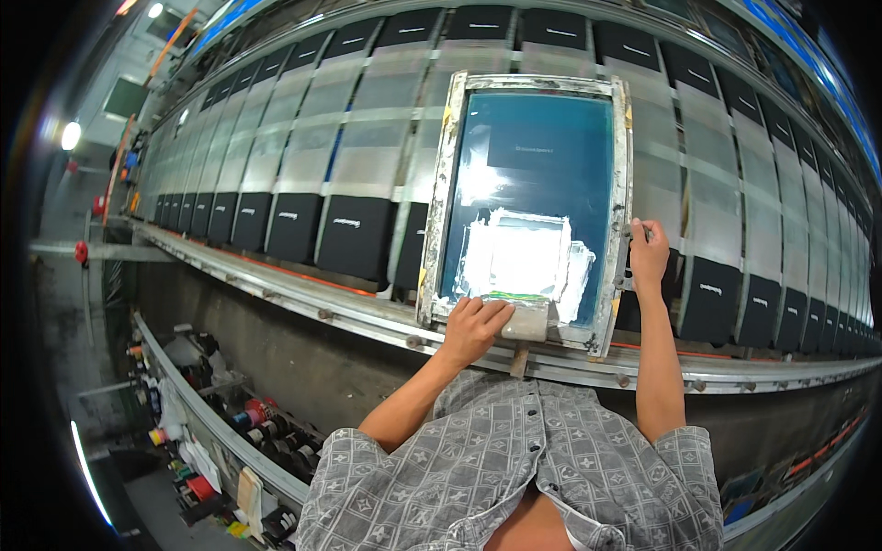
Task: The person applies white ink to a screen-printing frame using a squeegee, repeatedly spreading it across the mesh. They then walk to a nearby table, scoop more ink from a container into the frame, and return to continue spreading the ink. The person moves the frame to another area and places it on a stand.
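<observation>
In front of me a printing screen [559, 184] with blue-green mesh lies in a worn, light-coloured frame [621, 165] across the long table. White ink [524, 248] covers the lower part of the mesh in a rough patch. My left hand [476, 329] is closed on the left end of a squeegee [527, 321] at the screen's near end; a short handle-like bar [520, 360] sticks out toward me below it. At the frame's right side my right hand [650, 255] has its fingers curled round the outer edge.
Rows of black fabric pieces [354, 234] with small white prints lie along the table, left and right. A metal rail [276, 280] runs along its near edge. At lower left a shelf [234, 441] holds several bottles and containers.
</observation>
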